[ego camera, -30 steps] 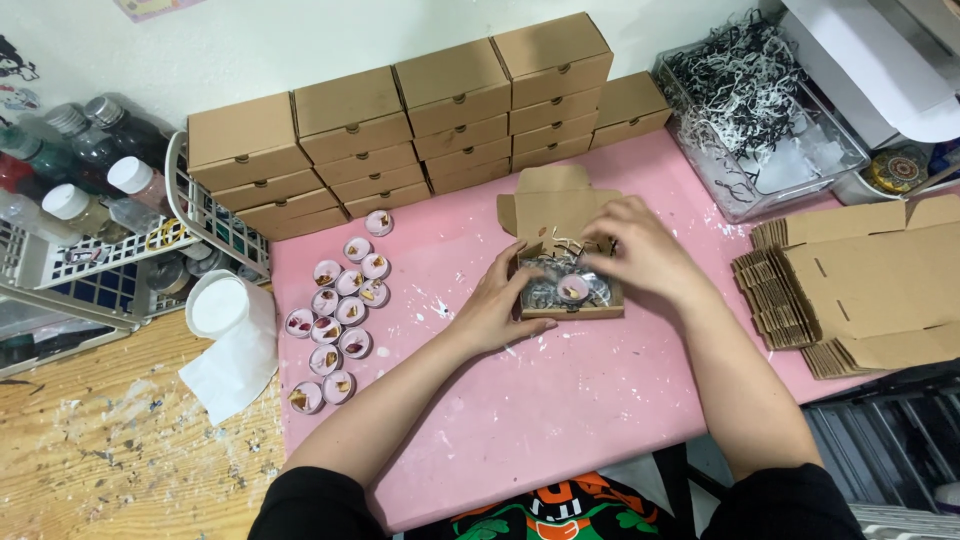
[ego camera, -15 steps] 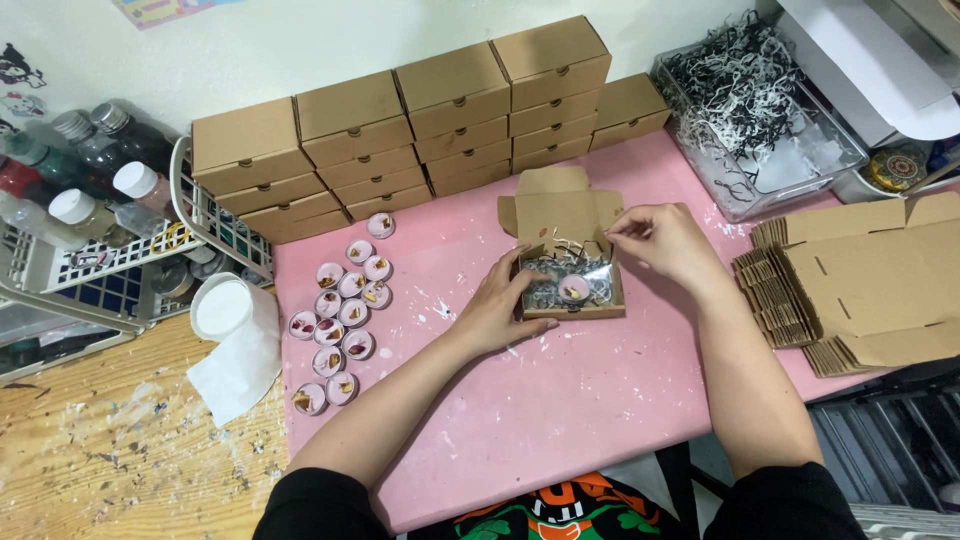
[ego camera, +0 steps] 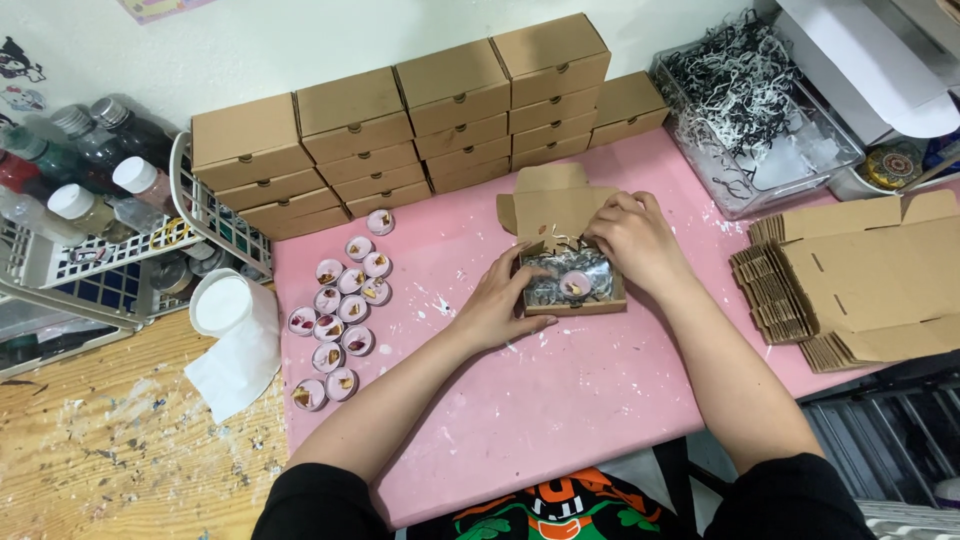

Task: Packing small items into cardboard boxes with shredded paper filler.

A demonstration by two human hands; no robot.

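the right hand [ego camera: 632,240], lifted off a moment ago, is back at the far right corner of the open cardboard box [ego camera: 570,285], fingers curled onto its paper filling, while the left hand [ego camera: 502,305] lies flat against the box's left side, steadying it

You work at a pink paint-flecked table [ego camera: 560,400] against a white wall [ego camera: 300,40]; a worn wooden surface [ego camera: 110,460] sits left, even indoor light over all.

Brown open box [ego camera: 560,205] on pink table [ego camera: 560,400] — paint-flecked white — black-and-white shredded paper [ego camera: 735,75].
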